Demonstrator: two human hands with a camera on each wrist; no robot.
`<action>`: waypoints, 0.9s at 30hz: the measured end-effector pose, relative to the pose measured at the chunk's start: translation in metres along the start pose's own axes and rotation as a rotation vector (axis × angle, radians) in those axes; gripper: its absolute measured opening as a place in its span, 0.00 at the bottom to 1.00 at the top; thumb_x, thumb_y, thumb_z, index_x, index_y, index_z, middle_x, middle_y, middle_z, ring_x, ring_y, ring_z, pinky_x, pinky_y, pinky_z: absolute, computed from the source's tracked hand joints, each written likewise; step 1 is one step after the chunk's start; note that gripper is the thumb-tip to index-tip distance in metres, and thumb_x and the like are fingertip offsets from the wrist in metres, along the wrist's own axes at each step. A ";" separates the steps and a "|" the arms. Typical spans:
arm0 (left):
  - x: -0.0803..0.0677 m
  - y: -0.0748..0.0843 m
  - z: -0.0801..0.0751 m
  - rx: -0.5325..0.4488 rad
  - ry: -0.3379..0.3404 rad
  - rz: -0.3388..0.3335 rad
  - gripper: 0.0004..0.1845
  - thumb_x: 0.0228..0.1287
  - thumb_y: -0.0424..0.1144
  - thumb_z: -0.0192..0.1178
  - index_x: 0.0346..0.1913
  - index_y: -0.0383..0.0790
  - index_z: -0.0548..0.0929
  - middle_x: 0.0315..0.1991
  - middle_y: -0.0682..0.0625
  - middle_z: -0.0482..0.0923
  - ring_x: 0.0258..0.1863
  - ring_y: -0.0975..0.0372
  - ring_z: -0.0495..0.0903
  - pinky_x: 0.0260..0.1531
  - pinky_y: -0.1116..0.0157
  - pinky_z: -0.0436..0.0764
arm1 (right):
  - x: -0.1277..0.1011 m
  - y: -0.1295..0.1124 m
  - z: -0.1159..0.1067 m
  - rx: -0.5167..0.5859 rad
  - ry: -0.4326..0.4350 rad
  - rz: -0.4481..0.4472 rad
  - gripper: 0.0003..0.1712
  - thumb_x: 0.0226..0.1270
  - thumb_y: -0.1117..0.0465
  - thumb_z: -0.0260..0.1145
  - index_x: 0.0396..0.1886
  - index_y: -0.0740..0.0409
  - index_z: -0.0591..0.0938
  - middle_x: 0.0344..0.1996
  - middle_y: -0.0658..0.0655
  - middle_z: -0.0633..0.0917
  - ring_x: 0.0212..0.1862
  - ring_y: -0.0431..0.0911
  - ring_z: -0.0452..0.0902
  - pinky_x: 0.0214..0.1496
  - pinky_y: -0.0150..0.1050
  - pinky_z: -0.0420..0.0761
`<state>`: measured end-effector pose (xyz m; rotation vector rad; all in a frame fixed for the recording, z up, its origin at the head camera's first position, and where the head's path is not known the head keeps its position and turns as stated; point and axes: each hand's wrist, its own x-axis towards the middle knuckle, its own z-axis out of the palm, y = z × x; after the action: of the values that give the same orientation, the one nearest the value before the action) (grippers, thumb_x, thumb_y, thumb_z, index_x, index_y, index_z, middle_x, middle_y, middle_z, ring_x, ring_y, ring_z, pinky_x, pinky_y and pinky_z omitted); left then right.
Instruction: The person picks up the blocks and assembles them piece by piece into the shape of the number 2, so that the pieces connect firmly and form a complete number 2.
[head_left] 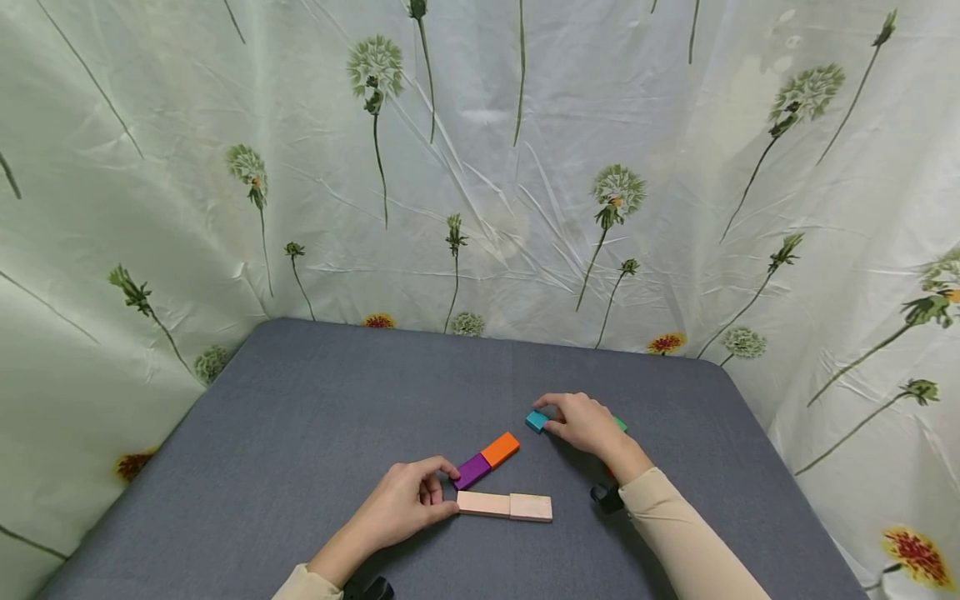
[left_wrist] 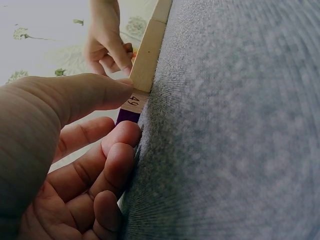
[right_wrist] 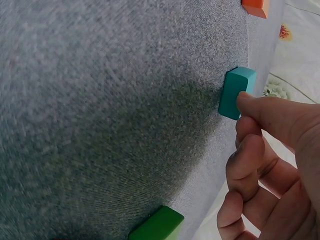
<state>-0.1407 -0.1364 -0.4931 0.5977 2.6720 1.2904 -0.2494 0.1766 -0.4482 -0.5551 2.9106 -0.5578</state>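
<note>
My left hand (head_left: 442, 490) lies at the near middle of the grey table (head_left: 300, 417). Its index finger sits on the near end of a purple block (head_left: 472, 472) and its thumb (left_wrist: 100, 92) presses the end of a pale wooden block (head_left: 483, 503) marked 49 (left_wrist: 133, 101), so the purple end (left_wrist: 128, 116) lies pinched between them. An orange block (head_left: 500, 449) continues the purple one. My right hand (head_left: 557, 416) pinches a teal block (head_left: 536, 421) that rests on the table, thumb (right_wrist: 270, 112) against its side (right_wrist: 236, 92).
A second pale wooden block (head_left: 531, 507) lies end to end with the first. A green block (head_left: 621, 424) shows partly behind my right hand (right_wrist: 157, 225). A flowered cloth (head_left: 480, 167) walls the table on three sides. Bare grey surface stretches left and back.
</note>
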 end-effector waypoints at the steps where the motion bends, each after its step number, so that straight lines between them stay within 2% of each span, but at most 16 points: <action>1: 0.000 0.000 0.000 -0.001 0.000 -0.002 0.16 0.62 0.41 0.79 0.51 0.48 0.87 0.25 0.62 0.78 0.21 0.74 0.72 0.22 0.72 0.73 | 0.000 0.000 0.000 0.002 0.001 0.002 0.17 0.74 0.60 0.73 0.60 0.49 0.88 0.19 0.47 0.71 0.21 0.40 0.62 0.26 0.34 0.58; 10: 0.000 0.000 0.001 -0.001 0.005 -0.006 0.16 0.62 0.41 0.79 0.50 0.48 0.87 0.25 0.62 0.78 0.21 0.74 0.72 0.22 0.72 0.73 | -0.001 -0.002 0.000 0.005 -0.002 0.012 0.15 0.73 0.60 0.74 0.57 0.49 0.88 0.21 0.48 0.77 0.21 0.41 0.66 0.26 0.34 0.63; 27: 0.000 -0.002 0.001 0.003 0.000 -0.004 0.16 0.62 0.41 0.79 0.51 0.48 0.87 0.25 0.62 0.78 0.21 0.74 0.72 0.22 0.72 0.72 | -0.003 -0.006 0.005 0.030 -0.026 0.033 0.13 0.72 0.56 0.76 0.53 0.48 0.88 0.23 0.48 0.78 0.23 0.42 0.69 0.28 0.36 0.66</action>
<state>-0.1414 -0.1367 -0.4948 0.5929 2.6738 1.2856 -0.2435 0.1711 -0.4507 -0.5059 2.8760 -0.5849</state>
